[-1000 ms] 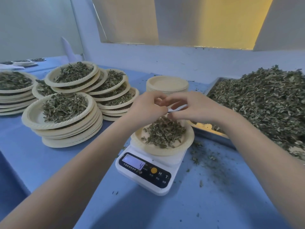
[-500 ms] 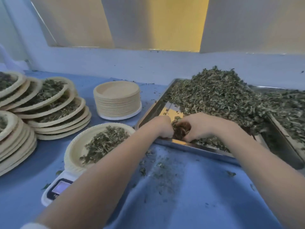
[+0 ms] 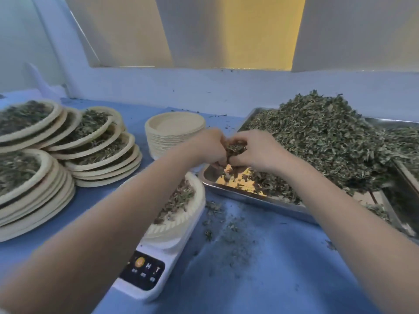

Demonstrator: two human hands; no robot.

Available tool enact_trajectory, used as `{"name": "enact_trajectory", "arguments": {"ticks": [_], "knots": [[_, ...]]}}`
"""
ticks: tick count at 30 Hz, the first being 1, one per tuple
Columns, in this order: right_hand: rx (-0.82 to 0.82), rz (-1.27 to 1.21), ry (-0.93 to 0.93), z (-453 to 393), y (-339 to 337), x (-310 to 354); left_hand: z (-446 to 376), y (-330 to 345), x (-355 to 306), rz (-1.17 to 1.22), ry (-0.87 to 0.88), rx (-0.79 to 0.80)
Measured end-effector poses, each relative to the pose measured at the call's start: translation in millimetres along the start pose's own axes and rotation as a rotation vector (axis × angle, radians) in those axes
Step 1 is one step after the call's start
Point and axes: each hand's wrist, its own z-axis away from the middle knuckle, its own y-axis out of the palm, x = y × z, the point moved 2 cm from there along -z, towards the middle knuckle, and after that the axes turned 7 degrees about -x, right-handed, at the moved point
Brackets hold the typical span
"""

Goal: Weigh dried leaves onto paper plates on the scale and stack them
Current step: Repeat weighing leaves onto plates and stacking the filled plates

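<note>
Gathering a top-up is the step in hand: the left hand (image 3: 205,147) and right hand (image 3: 254,150) meet above the near corner of the metal tray (image 3: 254,197), fingers curled round a clump of dried leaves (image 3: 235,147). The paper plate (image 3: 192,210), partly filled, sits on the scale (image 3: 156,268) on the counter just left of the tray. Next, I judge, the clump must travel left and be sprinkled gradually, the display being hidden by the forearm.
</note>
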Motion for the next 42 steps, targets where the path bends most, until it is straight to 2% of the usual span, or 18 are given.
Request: {"name": "enact_trajectory", "arguments": {"ticks": [3, 6, 11, 17, 26, 42], "knots": [[-0.016, -0.017, -0.109, -4.4, 5.2, 46.7, 23.3, -42.5, 18.1, 0.003, -0.018, -0.062], [0.023, -0.159, -0.159, -6.1, 19.4, 86.8, 48.8, -74.7, 43.6, 0.073, -0.061, -0.108], [0.140, -0.279, -0.173, -5.9, 44.7, 124.0, 77.6, -95.4, 82.7, 0.124, -0.119, -0.084], [0.228, -0.190, -0.161, -4.8, 57.9, 128.5, 85.8, -97.4, 115.9, 0.118, -0.110, -0.043], [0.181, -0.206, -0.168, -7.1, 51.0, 130.6, 81.2, -94.6, 115.7, 0.188, -0.080, -0.120], [0.120, -0.226, -0.216, -3.5, 39.5, 131.0, 74.1, -87.0, 101.3, 0.169, 0.010, -0.187]]}}
